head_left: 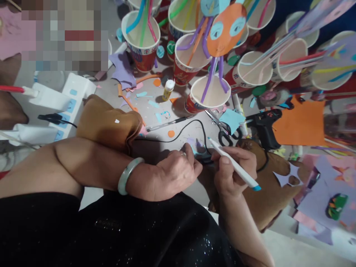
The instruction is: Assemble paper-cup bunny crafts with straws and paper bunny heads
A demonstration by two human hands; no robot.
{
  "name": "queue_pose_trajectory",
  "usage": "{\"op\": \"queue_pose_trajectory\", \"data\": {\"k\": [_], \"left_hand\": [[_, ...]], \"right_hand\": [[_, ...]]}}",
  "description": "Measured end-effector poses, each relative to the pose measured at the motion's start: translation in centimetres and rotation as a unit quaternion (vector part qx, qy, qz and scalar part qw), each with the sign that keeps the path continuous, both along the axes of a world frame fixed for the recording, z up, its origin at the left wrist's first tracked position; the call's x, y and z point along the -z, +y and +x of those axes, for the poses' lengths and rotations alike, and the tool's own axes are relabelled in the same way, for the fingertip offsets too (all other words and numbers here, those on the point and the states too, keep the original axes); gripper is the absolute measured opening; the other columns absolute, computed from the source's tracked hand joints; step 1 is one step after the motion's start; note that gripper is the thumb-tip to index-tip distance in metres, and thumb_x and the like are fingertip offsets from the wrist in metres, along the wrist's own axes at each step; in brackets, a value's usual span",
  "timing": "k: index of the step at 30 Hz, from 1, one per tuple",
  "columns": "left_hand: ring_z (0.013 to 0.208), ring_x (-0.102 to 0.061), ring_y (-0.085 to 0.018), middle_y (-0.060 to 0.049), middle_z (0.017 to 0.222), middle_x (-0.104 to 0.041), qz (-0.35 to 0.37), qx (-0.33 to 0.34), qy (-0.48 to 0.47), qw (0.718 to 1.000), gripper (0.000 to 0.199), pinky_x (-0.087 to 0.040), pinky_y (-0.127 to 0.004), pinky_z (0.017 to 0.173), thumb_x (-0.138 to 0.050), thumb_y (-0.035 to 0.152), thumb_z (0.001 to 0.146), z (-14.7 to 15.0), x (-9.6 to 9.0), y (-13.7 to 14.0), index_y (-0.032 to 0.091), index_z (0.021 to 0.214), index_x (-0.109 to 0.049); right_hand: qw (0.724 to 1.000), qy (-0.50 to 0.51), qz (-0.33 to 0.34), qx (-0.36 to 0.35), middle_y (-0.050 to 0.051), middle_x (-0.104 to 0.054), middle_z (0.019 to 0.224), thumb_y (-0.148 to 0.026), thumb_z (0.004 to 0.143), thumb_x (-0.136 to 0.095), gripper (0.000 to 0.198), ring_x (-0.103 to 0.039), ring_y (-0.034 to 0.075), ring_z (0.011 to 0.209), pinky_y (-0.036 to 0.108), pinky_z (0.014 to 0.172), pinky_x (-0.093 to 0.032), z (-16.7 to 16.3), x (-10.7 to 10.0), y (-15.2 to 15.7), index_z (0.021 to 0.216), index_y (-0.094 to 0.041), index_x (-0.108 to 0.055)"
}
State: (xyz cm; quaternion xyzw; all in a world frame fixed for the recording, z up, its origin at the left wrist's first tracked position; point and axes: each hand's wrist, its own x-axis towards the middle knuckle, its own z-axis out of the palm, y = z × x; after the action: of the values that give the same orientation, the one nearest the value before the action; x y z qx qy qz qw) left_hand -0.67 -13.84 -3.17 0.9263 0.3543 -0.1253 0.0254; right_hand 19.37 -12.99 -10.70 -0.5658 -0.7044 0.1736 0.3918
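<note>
Seen from the head camera, with the gap between the hands as the centre of the clock, the right hand [235, 167] lies toward 3 and has its fingers wrapped in a writing grip around a white marker [244, 174]. The marker's coloured nib points up toward 10–11, its blue end toward 4. The left hand [176, 172] sits toward 9, fingers curled inward; whether they pinch anything is hidden, though a pale blue bit [200, 151] shows by the fingertips.

The step in hand looks like marking something small. To do it well, I would pin the piece flat with the left fingers, rest the right hand's edge down, and draw in short, light strokes so the ink does not smear.

Room is tight on the surface [194, 131]. Scissors [225, 139] lie at 1, a black glue gun [267, 126] at 2, a paper cup [201, 100] at 12, and a clear pen [167, 124] with a thin black cable [178, 135] toward 10. A brown, soft-looking item [265, 193] hems in the 4 o'clock side, dark clothing [167, 222] the 6. The easiest lift seems straight up; a sweep toward 12 risks knocking the cup.
</note>
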Motion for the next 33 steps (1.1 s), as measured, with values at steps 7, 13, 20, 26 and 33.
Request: {"op": "queue_pose_trajectory", "data": {"k": [7, 13, 20, 26, 33], "left_hand": [[0.074, -0.077, -0.022, -0.033, 0.14, -0.065, -0.026, 0.002, 0.004, 1.0, 0.041, -0.045, -0.028, 0.055, -0.041, 0.011, 0.103, 0.3, -0.1, 0.5, 0.007, 0.137, -0.065], [0.077, -0.078, -0.022, -0.031, 0.14, -0.065, -0.041, 0.015, 0.013, 0.999, 0.047, -0.045, -0.028, 0.055, -0.034, 0.007, 0.104, 0.1, -0.9, 0.9, 0.007, 0.14, -0.064], [0.085, -0.079, -0.025, -0.033, 0.143, -0.061, -0.062, 0.015, 0.023, 0.998, 0.049, -0.048, -0.028, 0.056, -0.033, 0.008, 0.104, 0.2, -1.0, 1.2, 0.007, 0.144, -0.061], [0.098, -0.08, -0.029, -0.035, 0.147, -0.057, -0.097, 0.011, 0.033, 0.995, 0.05, -0.053, -0.029, 0.059, -0.031, 0.009, 0.105, 0.2, -1.3, 1.4, 0.004, 0.148, -0.057], [0.103, -0.08, -0.032, -0.035, 0.145, -0.059, -0.085, 0.001, 0.019, 0.996, 0.05, -0.06, -0.031, 0.062, -0.035, 0.008, 0.104, 0.3, -0.6, 1.0, 0.003, 0.148, -0.058]], "right_hand": [[0.998, -0.055, -0.003, -0.032, 0.002, -0.079, 0.078, -0.035, 0.096, -0.07, 0.015, -0.077, 0.018, 0.067, 0.029, 0.061, -0.061, -1.4, -1.6, 0.3, 0.098, -0.021, -0.075], [0.995, -0.096, 0.015, -0.028, 0.003, -0.079, 0.081, -0.04, 0.096, -0.07, 0.018, -0.076, 0.018, 0.065, 0.028, 0.056, -0.058, -1.4, -1.2, 0.2, 0.099, -0.022, -0.074], [0.993, -0.1, 0.034, -0.058, 0.002, -0.079, 0.081, -0.033, 0.096, -0.071, 0.012, -0.075, 0.017, 0.064, 0.027, 0.057, -0.058, -1.8, -1.3, 0.6, 0.095, -0.021, -0.072], [0.991, -0.096, 0.046, -0.077, 0.001, -0.078, 0.081, -0.03, 0.095, -0.071, 0.009, -0.072, 0.014, 0.061, 0.024, 0.055, -0.054, -1.7, -1.2, 0.8, 0.096, -0.021, -0.071], [0.991, -0.11, 0.018, -0.079, 0.002, -0.079, 0.084, -0.031, 0.097, -0.068, 0.01, -0.074, 0.016, 0.063, 0.026, 0.055, -0.056, -1.6, -1.0, 0.7, 0.099, -0.021, -0.071]]}}
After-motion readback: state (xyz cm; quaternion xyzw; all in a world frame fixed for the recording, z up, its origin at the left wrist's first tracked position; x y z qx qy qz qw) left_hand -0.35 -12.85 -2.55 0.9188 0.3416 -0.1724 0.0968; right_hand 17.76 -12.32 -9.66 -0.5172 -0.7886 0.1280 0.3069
